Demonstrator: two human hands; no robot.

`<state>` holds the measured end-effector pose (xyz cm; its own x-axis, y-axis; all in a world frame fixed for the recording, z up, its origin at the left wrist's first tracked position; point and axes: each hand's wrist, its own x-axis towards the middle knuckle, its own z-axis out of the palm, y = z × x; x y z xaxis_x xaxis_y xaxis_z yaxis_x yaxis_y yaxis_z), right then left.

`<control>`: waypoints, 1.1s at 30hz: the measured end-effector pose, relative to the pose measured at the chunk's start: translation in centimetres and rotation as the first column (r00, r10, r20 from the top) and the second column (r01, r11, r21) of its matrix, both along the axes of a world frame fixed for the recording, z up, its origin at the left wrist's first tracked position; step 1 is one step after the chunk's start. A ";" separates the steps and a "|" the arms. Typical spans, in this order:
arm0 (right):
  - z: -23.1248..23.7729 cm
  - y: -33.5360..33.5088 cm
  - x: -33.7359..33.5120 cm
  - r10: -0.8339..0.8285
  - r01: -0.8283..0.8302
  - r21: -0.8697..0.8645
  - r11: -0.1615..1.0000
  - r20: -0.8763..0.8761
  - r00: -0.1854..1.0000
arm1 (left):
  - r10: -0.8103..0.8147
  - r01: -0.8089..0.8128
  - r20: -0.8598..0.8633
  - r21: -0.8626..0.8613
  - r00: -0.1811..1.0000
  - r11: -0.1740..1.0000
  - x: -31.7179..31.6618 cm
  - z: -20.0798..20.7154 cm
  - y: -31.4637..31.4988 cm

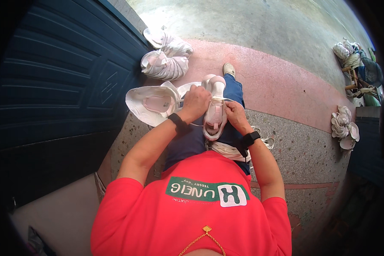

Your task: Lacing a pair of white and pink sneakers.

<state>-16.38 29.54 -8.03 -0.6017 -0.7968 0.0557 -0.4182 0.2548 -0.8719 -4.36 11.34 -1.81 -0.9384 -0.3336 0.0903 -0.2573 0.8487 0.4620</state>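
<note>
- A dark blue panelled door (68, 81) stands along the left side.
- A pile of nested white shoe uppers (165, 65) lies just beside it on the pink floor strip (281, 79).
- A wide white shoe piece with a pale pink inside (137, 100) lies nearer the person, just left of the hands.
- The left hand (196, 103), with a black band (177, 122) at its wrist, is on the left of the sneaker's lacing, back of the hand up and fingers curled in. Its fingertips are partly hidden, so I cannot tell whether they have hold of anything.
- The white-and-pink low sneaker (214, 114) is between the two hands over the person's lap, toe pointing away and heel toward the red T-shirt (192, 222).
- A thin white lace (219, 99) crosses the sneaker's front from the left hand's side to the right hand.
- The right hand (237, 116), with a black watch (250, 138) at its wrist, sits just right of the sneaker; thumb and finger are pinched together on the lace.
- Loose white cords (266, 141) trail just beyond the right wrist.
- Another cluster of white shoe uppers (343, 126) lies well apart at the far right.
</note>
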 end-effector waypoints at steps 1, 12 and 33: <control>0.1 0.1 0.1 -0.005 0.005 0.014 1.000 -0.007 1.000 | -0.004 0.005 -0.047 0.025 0.999 1.000 -1.1 -0.2 -0.6; -1.5 0.3 1.0 -0.153 0.152 -0.053 0.987 -0.012 0.988 | -0.226 0.212 0.243 0.084 0.943 0.974 -5.3 -1.4 -0.3; 31.4 9.7 -9.5 -0.161 0.139 -0.807 0.573 0.055 0.985 | -0.130 -0.038 0.186 0.699 0.974 0.714 -7.5 -0.2 0.1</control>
